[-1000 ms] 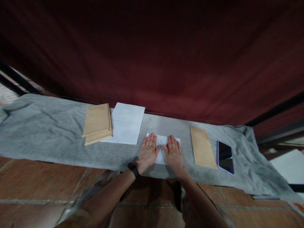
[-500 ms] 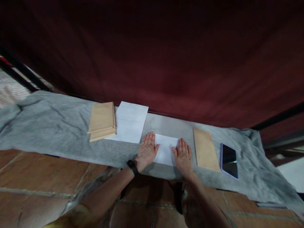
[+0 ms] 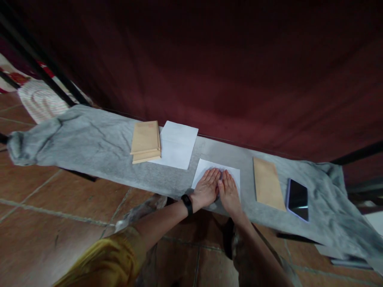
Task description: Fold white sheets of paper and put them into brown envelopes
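Observation:
A white sheet of paper [image 3: 206, 164] lies on the grey cloth, its near middle covered by my hands. My left hand [image 3: 207, 186] rests flat on the sheet with fingers stretched forward and a dark band on the wrist. Close beside it, my right hand [image 3: 229, 191] also presses flat on the paper, the two thumbs nearly touching. To the left lies more white paper [image 3: 178, 144], partly under a small stack of brown envelopes [image 3: 146, 137]. A single brown envelope [image 3: 268, 183] lies right of my right hand.
A phone [image 3: 297, 199] with a purple edge lies right of the single envelope. The grey cloth [image 3: 101, 139] covers a long, narrow surface. A dark red curtain [image 3: 191, 79] hangs behind it, and tiled floor [image 3: 38, 223] shows below.
My hands have come together from the left and right sides of the white sheet to its middle, staying flat. The camera view has shifted, so everything appears displaced to the right.

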`<state>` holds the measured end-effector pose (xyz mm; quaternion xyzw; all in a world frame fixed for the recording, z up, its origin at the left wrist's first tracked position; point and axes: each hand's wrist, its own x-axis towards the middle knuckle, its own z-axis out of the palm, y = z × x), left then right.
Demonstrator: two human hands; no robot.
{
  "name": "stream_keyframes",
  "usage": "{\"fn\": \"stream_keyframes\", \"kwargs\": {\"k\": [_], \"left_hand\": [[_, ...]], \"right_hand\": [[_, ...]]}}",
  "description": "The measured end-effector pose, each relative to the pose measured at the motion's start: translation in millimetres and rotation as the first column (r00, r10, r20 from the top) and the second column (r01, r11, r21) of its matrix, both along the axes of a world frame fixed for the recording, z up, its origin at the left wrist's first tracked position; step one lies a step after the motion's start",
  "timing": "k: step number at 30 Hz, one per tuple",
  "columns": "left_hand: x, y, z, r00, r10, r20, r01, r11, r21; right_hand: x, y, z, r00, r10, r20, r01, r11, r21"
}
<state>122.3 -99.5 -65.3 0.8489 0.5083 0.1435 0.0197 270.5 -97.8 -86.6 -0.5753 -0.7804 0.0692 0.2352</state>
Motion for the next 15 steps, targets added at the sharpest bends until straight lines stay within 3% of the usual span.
{"fn": "stream_keyframes", "kwargs": {"k": [6, 15], "left_hand": [[-3, -2, 5.0, 1.0, -0.004, -0.02, 0.004, 1.0, -0.008], [-4, -10, 4.3, 0.999, 0.046, 0.012, -0.047, 0.998, 0.031]], "right_hand": [[-1, -6, -2.3, 0.975, -0.006, 0.221, -0.019, 0.994, 0.112], [19, -11, -6.7, 0.937, -0.115, 0.331, 0.052, 0.98, 0.193]]}}
